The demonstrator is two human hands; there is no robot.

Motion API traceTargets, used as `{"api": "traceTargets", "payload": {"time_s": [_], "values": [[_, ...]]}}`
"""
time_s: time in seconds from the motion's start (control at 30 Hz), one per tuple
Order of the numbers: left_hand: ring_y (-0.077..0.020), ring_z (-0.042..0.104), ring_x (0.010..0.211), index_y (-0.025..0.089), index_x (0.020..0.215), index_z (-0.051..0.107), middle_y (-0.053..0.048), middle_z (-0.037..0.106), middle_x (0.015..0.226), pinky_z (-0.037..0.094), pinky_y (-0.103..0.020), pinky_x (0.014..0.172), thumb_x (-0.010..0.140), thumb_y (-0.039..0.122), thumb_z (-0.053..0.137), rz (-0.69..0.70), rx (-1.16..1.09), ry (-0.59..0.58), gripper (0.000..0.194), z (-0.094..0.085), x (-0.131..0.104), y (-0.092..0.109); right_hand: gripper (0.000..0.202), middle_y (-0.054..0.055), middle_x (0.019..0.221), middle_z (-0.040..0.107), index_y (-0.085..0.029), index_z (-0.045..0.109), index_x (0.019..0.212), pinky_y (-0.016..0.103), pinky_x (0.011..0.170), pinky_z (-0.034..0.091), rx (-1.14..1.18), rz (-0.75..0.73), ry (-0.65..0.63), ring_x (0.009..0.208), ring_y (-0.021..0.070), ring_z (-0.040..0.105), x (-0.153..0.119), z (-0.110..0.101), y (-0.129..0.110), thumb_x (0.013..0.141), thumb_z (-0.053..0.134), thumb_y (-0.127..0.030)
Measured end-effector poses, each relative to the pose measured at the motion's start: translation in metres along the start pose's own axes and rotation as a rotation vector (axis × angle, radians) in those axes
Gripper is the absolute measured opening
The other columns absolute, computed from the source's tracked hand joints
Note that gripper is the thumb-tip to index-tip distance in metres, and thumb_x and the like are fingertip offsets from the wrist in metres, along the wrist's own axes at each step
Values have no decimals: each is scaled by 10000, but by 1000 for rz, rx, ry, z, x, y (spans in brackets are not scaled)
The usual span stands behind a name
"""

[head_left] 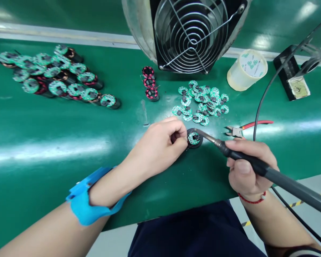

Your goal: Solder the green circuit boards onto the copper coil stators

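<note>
In the head view my right hand (253, 164) is wrapped round the grey and black handle of a soldering iron (289, 184). The iron's tip reaches the upper edge of a small round green circuit board (193, 138), which lies in a black round base (200, 143); whether they touch I cannot tell. Close against the left side of this base, my left hand (164, 144) is closed in a pinch. Its fingertips hide whatever is between them. A blue strap (92, 205) circles my left wrist.
A grilled fan (193, 41) stands behind several loose round boards (203, 98). Wound motor coils (149, 82) stand left of them, board-topped ones (57, 76) further left. On the right are cutters (237, 131), a tape roll (247, 69), an iron stand (290, 76) and a cable (267, 87).
</note>
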State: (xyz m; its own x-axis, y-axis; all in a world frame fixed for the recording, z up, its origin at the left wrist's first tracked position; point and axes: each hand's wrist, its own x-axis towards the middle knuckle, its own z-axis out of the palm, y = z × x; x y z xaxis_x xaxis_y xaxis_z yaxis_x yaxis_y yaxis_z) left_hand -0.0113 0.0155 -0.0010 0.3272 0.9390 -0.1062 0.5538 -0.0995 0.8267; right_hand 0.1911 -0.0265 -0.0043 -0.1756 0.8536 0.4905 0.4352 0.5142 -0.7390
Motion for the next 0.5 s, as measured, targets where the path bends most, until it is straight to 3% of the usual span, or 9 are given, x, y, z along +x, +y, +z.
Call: {"api": "traceTargets", "payload": {"time_s": [0.1,0.23,0.5], "values": [[-87,430,551,168,600,522,32,486,624,328,-214,486,746,118,488,-1,12,-2,158,0,0,0,223,-8,697,692,-247,677,1098,298,493,545,87,-48,48,502,129,605,1,2,-2,952,530,-329],[-87,435,549,168,604,529,31,491,623,335,-213,487,751,134,488,3,34,-8,156,-1,0,-1,194,14,727,717,-180,687,1028,277,553,563,129,-80,64,545,119,629,4,8,-3,936,542,-271],[-90,440,542,170,608,528,28,495,625,340,-218,489,742,143,481,-12,60,-12,145,-1,1,0,164,7,683,717,-197,682,937,250,528,559,95,-79,57,521,114,631,10,9,-6,916,529,-251]]}}
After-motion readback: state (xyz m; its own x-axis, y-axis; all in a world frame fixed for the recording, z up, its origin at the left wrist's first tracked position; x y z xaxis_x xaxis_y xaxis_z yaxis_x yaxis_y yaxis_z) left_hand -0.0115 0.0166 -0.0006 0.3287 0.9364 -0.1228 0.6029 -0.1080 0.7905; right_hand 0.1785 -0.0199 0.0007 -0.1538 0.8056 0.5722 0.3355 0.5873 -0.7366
